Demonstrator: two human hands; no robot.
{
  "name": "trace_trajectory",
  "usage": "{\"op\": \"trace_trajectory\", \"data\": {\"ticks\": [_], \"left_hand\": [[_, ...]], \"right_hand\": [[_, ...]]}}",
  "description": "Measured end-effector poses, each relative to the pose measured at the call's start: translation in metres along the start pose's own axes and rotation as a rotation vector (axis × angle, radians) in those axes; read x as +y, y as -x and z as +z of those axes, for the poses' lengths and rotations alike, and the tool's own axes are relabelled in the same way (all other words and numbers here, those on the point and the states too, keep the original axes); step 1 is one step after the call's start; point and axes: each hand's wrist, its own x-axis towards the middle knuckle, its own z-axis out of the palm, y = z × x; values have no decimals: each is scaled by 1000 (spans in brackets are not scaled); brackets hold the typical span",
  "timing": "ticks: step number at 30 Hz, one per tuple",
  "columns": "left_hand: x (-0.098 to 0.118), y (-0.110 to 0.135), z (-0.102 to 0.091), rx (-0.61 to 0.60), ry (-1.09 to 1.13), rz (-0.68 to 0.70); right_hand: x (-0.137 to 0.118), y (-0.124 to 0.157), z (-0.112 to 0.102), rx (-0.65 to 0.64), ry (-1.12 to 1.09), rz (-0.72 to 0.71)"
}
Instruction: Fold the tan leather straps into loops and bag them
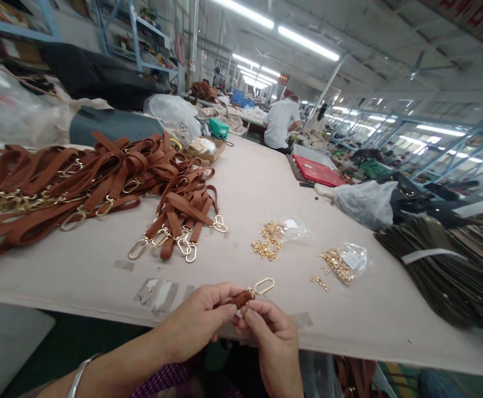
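Observation:
Near the table's front edge, my left hand pinches the end of a brown leather strap. A gold oval clasp sticks out from that end, beyond my fingers. My right hand meets it there, thumb and forefinger closed at the strap end on something too small to make out. Most of the held strap is hidden by my hands. Ahead and to the right lie a pile of small gold metal pieces and a clear bag of more gold pieces, some spilled beside it.
Brown straps with gold clasps are heaped at the left. A small cardboard box and a green box stand behind them. Dark strips in a banded stack lie at the right, near a red tray. A person sits farther back.

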Motion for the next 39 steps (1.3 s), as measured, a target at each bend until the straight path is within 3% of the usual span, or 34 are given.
{"op": "trace_trajectory", "data": {"ticks": [10,15,19,26,29,32,35,39], "left_hand": [[5,4,6,-9,-142,6],[5,3,7,-34,-293,123],[-1,2,9,-21,-372,140],[-5,-8,16,-36,-383,187],[-10,-18,18,-49,-224,48],[-18,-27,14,-10,-109,-47],[-23,-30,6,63,-183,-43],[-23,-30,0,216,-272,-45]], "right_hand": [[-7,6,1,-52,15,20],[9,9,1,40,-21,-58],[23,10,-3,108,-88,-85],[11,11,-2,197,94,-122],[-5,-1,-23,154,305,-169],[-24,-26,-69,238,723,-328],[-39,-55,-119,336,1228,-531],[-48,-81,-153,226,1456,-551]]}}
